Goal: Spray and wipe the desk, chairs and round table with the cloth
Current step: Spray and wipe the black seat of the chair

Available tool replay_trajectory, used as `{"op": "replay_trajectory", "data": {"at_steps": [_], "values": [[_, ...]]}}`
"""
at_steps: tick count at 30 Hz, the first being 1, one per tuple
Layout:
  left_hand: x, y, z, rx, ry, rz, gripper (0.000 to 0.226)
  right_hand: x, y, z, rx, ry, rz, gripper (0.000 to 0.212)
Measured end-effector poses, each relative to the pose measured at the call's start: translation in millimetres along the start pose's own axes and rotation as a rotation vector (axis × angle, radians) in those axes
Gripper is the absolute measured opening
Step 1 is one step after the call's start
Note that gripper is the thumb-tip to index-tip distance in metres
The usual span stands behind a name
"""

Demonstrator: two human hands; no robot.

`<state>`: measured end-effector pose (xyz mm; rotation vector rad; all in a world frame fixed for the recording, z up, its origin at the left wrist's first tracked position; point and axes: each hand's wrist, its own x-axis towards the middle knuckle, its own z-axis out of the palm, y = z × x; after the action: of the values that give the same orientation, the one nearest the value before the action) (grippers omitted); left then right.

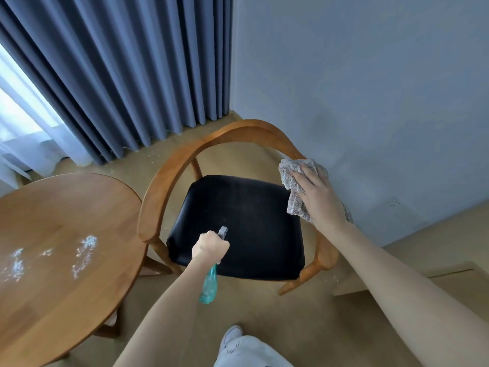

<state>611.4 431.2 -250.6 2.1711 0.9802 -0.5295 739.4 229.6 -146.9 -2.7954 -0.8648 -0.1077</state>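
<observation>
A wooden chair (169, 181) with a curved armrest rail and a black seat (243, 223) stands in the middle. My right hand (317, 197) presses a grey speckled cloth (293, 181) flat on the rail's right side, fingers straight. My left hand (209, 246) grips a teal spray bottle (209, 286) by its trigger head, the nozzle pointing over the front of the seat. The round wooden table (66, 207) is at the left, with white patches of spray foam (84, 250) on its top.
Blue-grey curtains (119, 75) hang behind the chair, a bright window at far left. A pale wall (370, 88) closes in on the right. My leg and white shoe (232, 336) are at the bottom. A low wooden step or platform (449, 282) lies at the right.
</observation>
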Motion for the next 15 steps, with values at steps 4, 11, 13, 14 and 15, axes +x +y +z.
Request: {"op": "replay_trajectory", "data": {"at_steps": [4,11,13,14,15], "values": [[3,1,-2,0.087,-0.022,0.064,0.012,-2,-6,0,0.006,-0.003,0.000,0.047],[-5,-4,4,0.142,-0.075,0.069,0.017,-10,-13,2,0.006,-0.029,0.028,0.047],[-9,-4,8,0.181,-0.091,0.091,0.015,-14,-13,2,0.025,-0.028,0.034,0.046],[-10,-4,10,0.203,-0.099,0.113,0.016,-16,-13,2,0.034,-0.022,0.036,0.046],[-11,-3,13,0.231,-0.109,0.140,0.019,-18,-13,2,0.038,-0.017,0.038,0.046]]}}
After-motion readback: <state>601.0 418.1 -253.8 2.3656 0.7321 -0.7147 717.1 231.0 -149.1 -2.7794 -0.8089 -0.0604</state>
